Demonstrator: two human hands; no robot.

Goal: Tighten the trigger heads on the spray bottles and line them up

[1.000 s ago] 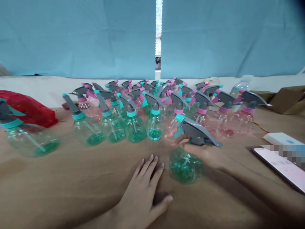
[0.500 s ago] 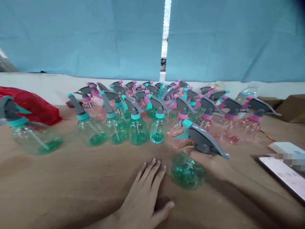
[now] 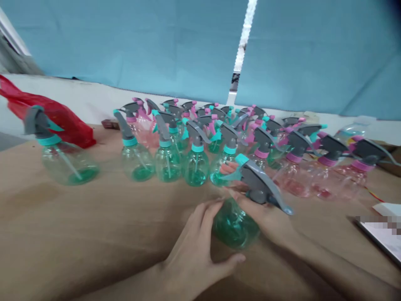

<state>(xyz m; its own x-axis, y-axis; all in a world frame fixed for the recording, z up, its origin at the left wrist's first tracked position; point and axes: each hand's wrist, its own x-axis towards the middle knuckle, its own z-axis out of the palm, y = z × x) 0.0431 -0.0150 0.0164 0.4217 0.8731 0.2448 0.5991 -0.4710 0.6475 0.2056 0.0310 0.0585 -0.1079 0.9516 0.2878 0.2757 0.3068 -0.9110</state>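
Note:
A green spray bottle [image 3: 236,228] with a grey and teal trigger head leans slightly in front of me, near the middle of the table. My right hand [image 3: 261,211] is wrapped round its neck, just under the trigger head. My left hand [image 3: 200,244] is at the bottle's left side, its thumb spread away from the fingers. The fingertips are close to the bottle; whether they touch it is hard to tell. Behind stand several green bottles [image 3: 196,169] with teal collars and several pink bottles [image 3: 294,182] with pink collars.
Another green bottle [image 3: 70,165] stands apart at the left, before a red plastic bag [image 3: 59,119]. A phone [image 3: 380,240] lies at the right edge of the wooden table [image 3: 103,225]. A blue cloth [image 3: 125,46] hangs behind.
My left hand has lifted from the tabletop and moved right, up to the held bottle. The right hand still grips the neck. The camera view has turned left and tilted.

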